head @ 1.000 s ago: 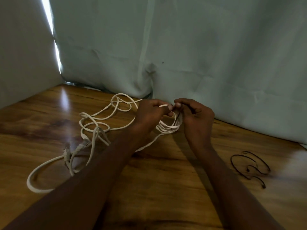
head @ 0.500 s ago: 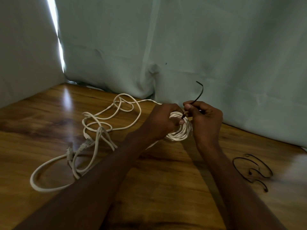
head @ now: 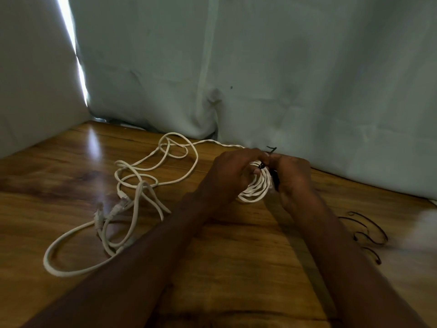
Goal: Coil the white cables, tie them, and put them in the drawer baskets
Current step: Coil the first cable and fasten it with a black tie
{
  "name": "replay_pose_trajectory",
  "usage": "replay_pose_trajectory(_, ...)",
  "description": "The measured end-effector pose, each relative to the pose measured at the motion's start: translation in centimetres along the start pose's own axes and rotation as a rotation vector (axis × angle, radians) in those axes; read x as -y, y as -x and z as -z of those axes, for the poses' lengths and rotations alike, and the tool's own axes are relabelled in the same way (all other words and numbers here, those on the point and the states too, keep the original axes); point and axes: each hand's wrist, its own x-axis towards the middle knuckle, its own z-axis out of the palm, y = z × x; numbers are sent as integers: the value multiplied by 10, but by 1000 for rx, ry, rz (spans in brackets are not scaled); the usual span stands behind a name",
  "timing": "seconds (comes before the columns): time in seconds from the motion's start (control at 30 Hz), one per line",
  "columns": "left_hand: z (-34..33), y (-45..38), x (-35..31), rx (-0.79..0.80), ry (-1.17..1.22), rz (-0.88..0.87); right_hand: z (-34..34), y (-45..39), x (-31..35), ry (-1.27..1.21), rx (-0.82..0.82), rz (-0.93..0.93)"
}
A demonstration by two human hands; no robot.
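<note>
A small coil of white cable (head: pixel 256 188) hangs between my two hands just above the wooden table (head: pixel 236 256). My left hand (head: pixel 230 176) grips the coil's left side, thumb across the loops. My right hand (head: pixel 292 176) pinches a thin black tie (head: pixel 272 151) wrapped at the coil's top; its short end sticks up above my fingers. More white cables (head: pixel 132 192) lie tangled and loose on the table to the left, with plug ends showing. One strand runs from that tangle toward my hands.
Several spare black ties (head: pixel 365 235) lie on the table at the right. Pale curtains (head: pixel 260 79) close off the back and left sides right behind the table's edge. No drawer or basket is in view.
The black tie's long free end, which stood high above my right hand, is now drawn down to a short stub. Both hands have stayed on the coil.
</note>
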Motion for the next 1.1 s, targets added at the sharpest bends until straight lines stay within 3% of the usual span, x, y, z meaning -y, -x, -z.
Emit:
replay_pose_trajectory(0.13,0,-2,-5,-30,-51,5,0,-4,-3,45,6,74)
replay_pose_trajectory(0.27,6,-4,-8,-73,-37,120,-4,-9,-9,306,-19,218)
replay_pose_trajectory(0.33,8,-3,-7,-136,-67,158,-6,-3,-6,349,68,306)
replay_pose_trajectory(0.47,18,-8,-7,-279,124,368,-8,7,-5,443,251,627)
replay_pose_trajectory(0.63,23,-13,4,-227,306,539,-6,1,-15,735,270,1066)
replay_pose_trajectory(0.87,38,-18,12,23,778,901,-4,-8,-23,990,285,1072)
replay_pose_trajectory(1.0,48,-18,14,91,946,1078,-6,-7,-24,979,367,1043)
replay_pose_trajectory(1.1,50,-19,9,154,1030,1112,-2,-8,-24,954,394,1054)
